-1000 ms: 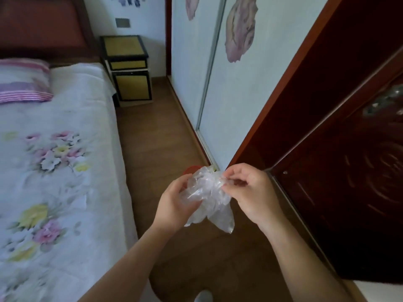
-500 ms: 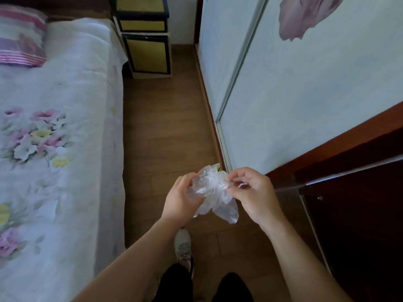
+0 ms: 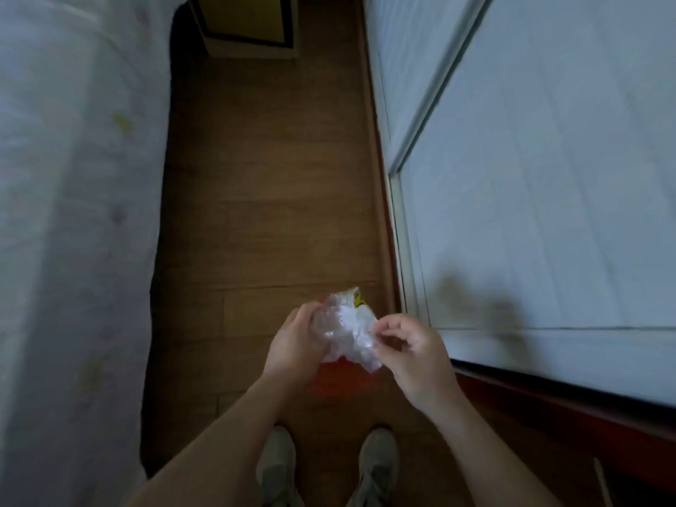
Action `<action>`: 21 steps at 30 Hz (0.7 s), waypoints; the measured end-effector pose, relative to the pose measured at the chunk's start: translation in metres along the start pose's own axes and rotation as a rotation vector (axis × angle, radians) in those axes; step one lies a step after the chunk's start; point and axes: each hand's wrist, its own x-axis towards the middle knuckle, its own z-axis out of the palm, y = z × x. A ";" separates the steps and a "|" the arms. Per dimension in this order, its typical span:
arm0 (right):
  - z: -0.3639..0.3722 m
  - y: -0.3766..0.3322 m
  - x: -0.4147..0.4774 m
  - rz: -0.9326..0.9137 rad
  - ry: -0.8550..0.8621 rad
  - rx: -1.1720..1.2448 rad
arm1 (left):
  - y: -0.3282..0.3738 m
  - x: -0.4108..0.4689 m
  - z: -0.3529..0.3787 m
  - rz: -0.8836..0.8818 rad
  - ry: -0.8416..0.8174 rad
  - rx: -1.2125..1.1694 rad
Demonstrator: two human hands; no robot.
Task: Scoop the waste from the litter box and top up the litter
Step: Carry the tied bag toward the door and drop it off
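A crumpled clear plastic bag (image 3: 345,325) hangs in front of me at waist height. My left hand (image 3: 294,345) grips its left side with curled fingers. My right hand (image 3: 411,347) pinches its right edge between thumb and fingertips. Under the bag, on the wooden floor, lies a blurred red-orange object (image 3: 342,382), mostly hidden by the bag and my hands, with a bit of yellow (image 3: 357,300) showing above the bag. No litter box or scoop is in view.
A bed with a white floral cover (image 3: 73,214) fills the left side. A pale sliding wardrobe door (image 3: 548,177) runs along the right. A yellow nightstand (image 3: 248,23) stands at the far end of the narrow wooden floor strip (image 3: 267,177). My two shoes (image 3: 325,466) are below.
My view has tilted down toward the floor, so my feet and the red-orange object now show. Both hands have kept hold of the plastic bag and keep working it.
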 end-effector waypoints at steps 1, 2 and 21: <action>0.007 0.020 0.014 0.012 -0.004 0.012 | -0.013 0.014 0.012 -0.015 -0.002 0.005; 0.016 0.038 0.027 0.029 -0.018 0.018 | -0.026 0.025 0.024 -0.031 -0.010 0.013; 0.022 -0.004 0.009 0.103 -0.011 -0.434 | 0.014 -0.040 -0.030 0.055 -0.034 0.128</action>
